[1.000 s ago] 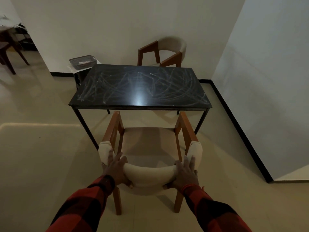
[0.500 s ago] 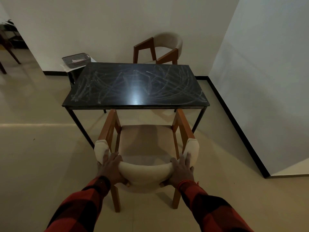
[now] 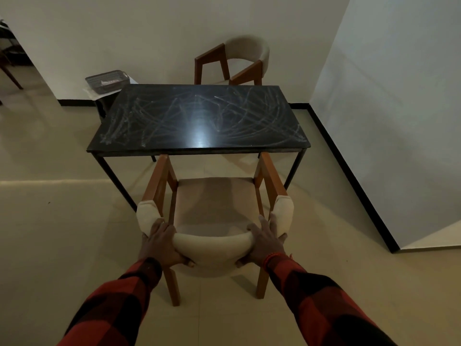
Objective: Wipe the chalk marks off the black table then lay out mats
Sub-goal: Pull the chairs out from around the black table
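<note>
The black table (image 3: pixel 199 116) stands in the middle of the room, its top covered in white chalk scribbles (image 3: pixel 252 113). In front of it is a wooden chair (image 3: pixel 214 203) with a cream padded backrest, its arm fronts tucked just under the table's near edge. My left hand (image 3: pixel 161 242) grips the left part of the curved backrest, thumb below. My right hand (image 3: pixel 265 242) grips the right part the same way. No cloth or mats are visible.
A second matching chair (image 3: pixel 237 62) stands behind the table against the wall. A grey basket (image 3: pixel 107 81) sits on a low stand at the table's far left corner. A white wall (image 3: pixel 386 108) with black skirting runs along the right. Tiled floor lies open to the left.
The chair has slid slightly toward the table, with both hands still on its backrest. The view has shifted a little closer and to the left.
</note>
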